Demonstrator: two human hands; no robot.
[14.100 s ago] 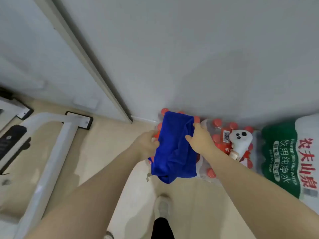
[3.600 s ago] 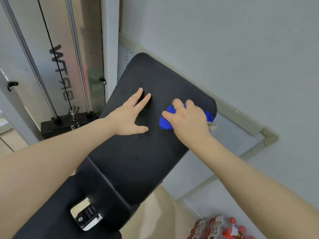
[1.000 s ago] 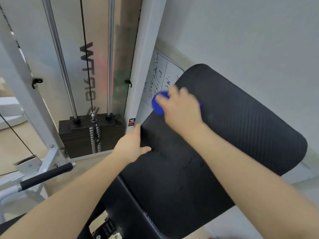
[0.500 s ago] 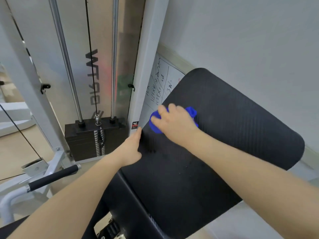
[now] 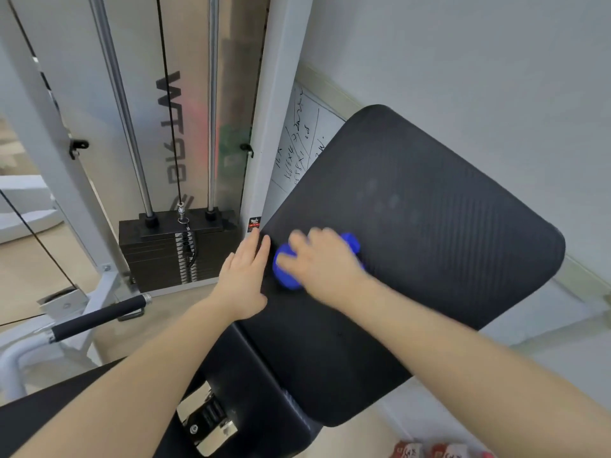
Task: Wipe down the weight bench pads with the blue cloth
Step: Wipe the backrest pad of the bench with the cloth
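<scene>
The bunched blue cloth (image 5: 287, 271) lies on the left part of the black textured bench pad (image 5: 429, 233), near its left edge. Most of the cloth is covered by the right hand (image 5: 325, 262); only a rounded lump at the fingertips and a smaller bit beyond the knuckles show. The right hand is pressed down over the cloth with fingers curled around it, and it is motion-blurred, so individual fingers are hard to separate. The left hand (image 5: 246, 276) lies flat and empty, fingers extended and together, on the pad's left edge just beside the cloth. The two hands are close but not touching.

Below the pad, a chrome hinge bracket (image 5: 206, 423) is partly hidden by the left forearm. Left of the bench stands a black weight stack (image 5: 158, 249) with chrome guide rods (image 5: 211, 104). A whiteboard with handwriting (image 5: 297, 150) is largely blocked by the pad; its text is illegible. Red-labelled packaging (image 5: 429, 451) is cut off at the bottom edge.
</scene>
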